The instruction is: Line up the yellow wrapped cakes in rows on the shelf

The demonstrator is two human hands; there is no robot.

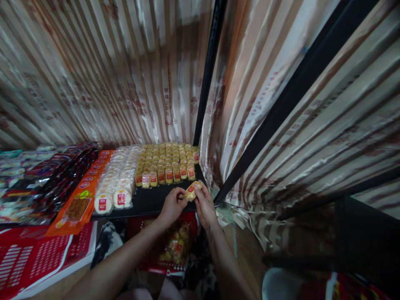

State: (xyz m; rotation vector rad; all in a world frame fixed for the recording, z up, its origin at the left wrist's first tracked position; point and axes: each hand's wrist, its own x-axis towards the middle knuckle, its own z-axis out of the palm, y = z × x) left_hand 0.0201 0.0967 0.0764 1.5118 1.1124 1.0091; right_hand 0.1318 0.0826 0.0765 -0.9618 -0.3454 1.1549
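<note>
Both hands hold one small yellow snack packet [191,191] with a red label, just above the front edge of a black shelf [150,201]. My left hand [171,206] pinches its left end and my right hand [204,205] grips its right end. Right behind it, rows of the same yellow packets [167,160] stand upright on the shelf's right part. Below my hands sits a red basket [175,246] holding more yellow packets.
Round white packaged cakes [117,183] fill the shelf's middle, orange flat packs [84,196] and dark red packs [59,175] lie to the left. A red perforated crate lid [34,258] is at lower left. Black frame posts [208,71] and striped curtains surround the shelf.
</note>
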